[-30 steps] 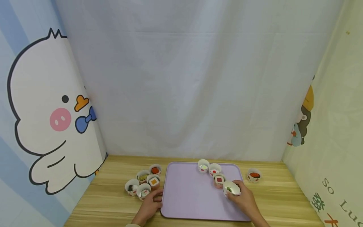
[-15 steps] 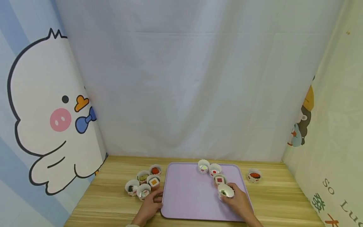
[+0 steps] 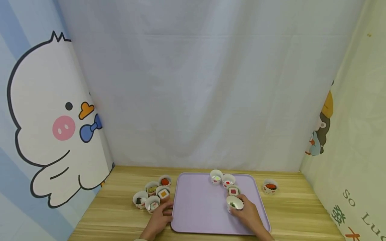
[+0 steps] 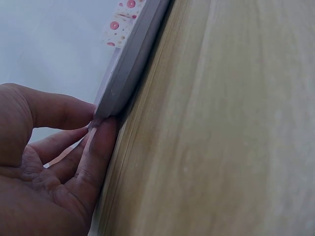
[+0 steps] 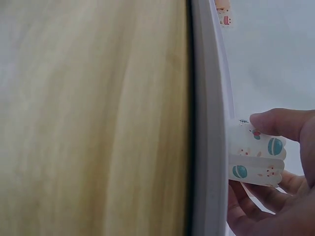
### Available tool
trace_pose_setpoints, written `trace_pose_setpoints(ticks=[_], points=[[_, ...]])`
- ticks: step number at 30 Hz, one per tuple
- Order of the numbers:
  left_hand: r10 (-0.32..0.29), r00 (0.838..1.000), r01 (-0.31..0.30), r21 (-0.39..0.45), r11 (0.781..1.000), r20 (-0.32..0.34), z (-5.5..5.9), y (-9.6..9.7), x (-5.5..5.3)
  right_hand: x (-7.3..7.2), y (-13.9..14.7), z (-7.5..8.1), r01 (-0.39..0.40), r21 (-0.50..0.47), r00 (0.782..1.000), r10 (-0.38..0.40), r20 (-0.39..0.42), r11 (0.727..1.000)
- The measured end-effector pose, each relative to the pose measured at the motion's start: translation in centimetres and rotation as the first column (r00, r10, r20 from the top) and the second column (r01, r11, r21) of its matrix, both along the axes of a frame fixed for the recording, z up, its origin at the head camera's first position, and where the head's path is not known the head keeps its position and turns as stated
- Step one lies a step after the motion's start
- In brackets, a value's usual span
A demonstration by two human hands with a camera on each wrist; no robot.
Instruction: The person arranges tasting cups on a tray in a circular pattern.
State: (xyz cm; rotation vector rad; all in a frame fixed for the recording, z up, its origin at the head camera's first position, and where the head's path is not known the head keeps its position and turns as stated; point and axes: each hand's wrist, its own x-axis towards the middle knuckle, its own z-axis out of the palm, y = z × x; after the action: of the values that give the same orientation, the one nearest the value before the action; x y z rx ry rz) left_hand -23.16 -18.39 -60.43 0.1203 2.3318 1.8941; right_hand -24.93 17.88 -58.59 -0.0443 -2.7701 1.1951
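With thumb and fingers, my right hand (image 3: 249,212) holds a white paper baking cup (image 3: 230,206) with something green in it, over the right part of the lilac tray (image 3: 199,214). In the right wrist view that cup (image 5: 256,155) shows printed teal and red shapes, low beside the tray's rim (image 5: 209,123). Just behind it stands a cup (image 3: 233,197) with a red-and-white square piece. Two more cups, one white (image 3: 215,180) and one with a red bit (image 3: 228,183), line up toward the back. My left hand (image 3: 159,217) pinches the tray's left edge, as the left wrist view (image 4: 115,93) shows.
Left of the tray, several cups cluster on the wooden table (image 3: 108,214), including one with an orange-centred square (image 3: 164,197) and one with red filling (image 3: 165,184). Another red-filled cup (image 3: 269,191) stands right of the tray. A pale curtain (image 3: 208,100) closes off the back.
My right hand has moved left with the cup, from the tray's right side to just in front of the cup with the red-and-white piece. My left hand has stayed at the tray edge.
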Motion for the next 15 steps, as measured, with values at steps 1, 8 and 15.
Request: trace_pose_setpoints(ticks=[1,8,15], points=[[0.001,1.0,-0.001,-0.001,1.0,0.001,-0.03,-0.01,0.0,-0.02,-0.04,-0.02,0.001,0.0,1.0,-0.001,0.004,1.0],[0.008,1.0,-0.008,-0.014,1.0,0.01,-0.19,0.0,-0.13,-0.18,-0.03,0.1,0.017,0.005,1.0,-0.017,0.024,1.0],[0.019,1.0,-0.019,-0.032,0.999,0.013,-0.61,-0.02,-0.4,-0.34,0.41,0.28,0.033,0.004,0.999,-0.033,0.039,0.999]])
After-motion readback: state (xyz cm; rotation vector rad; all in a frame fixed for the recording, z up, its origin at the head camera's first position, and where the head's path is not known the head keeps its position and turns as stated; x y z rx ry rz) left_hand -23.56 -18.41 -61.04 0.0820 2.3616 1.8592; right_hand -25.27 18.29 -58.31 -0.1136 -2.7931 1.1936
